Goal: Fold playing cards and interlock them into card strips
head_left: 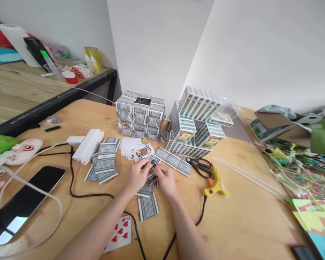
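My left hand (138, 174) and my right hand (165, 179) meet over the middle of the table, fingers pinched around a playing card (151, 174) that they mostly hide. Below them lie loose patterned-back cards, one cut or folded card (148, 206) nearest me. Just beyond my fingers is a face-up court card (143, 151) on a fan of white cards (130, 145). To the right runs a strip of joined cards (173, 161). Folded card pieces (105, 162) are stacked on the left. Behind stands a box-like structure built from cards (141, 117).
Stacked card boxes (196, 124) stand at the back right. Black scissors (200, 167) and a yellow glue gun (216, 182) lie right of my hands, its cord running toward me. A phone (29, 202), white power strip (89, 146) and cables occupy the left. Glue sticks (246, 175) lie right.
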A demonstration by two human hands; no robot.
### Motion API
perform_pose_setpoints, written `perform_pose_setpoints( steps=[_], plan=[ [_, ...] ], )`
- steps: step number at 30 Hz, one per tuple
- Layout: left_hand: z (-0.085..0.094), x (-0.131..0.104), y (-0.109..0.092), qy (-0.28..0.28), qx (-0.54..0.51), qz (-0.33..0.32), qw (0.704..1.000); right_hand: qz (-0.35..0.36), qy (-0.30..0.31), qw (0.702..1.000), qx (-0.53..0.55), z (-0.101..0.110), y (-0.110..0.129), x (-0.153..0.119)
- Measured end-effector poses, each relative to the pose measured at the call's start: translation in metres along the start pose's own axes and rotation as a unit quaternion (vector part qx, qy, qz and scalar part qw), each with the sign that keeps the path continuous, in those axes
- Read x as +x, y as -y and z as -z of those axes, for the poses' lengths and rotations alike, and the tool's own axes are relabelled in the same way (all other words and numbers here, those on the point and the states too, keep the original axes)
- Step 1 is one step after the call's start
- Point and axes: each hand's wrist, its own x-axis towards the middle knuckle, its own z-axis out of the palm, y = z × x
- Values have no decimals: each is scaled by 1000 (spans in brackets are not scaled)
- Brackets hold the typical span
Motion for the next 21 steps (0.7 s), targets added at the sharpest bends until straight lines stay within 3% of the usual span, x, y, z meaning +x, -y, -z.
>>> perform_pose_setpoints(
  steps=[6, 17, 21],
  plan=[
    [-1, -4, -1, -16, 91, -38, 995, 0, -2, 1000, 19, -1, -3, -1],
    [1, -5, -2, -13, 179, -126, 976, -15, -28, 999, -20, -5, 0, -3],
    [1, -5, -2, -19, 188, -131, 973, -14, -32, 999, -19, -6, 2, -5]
  ],
)
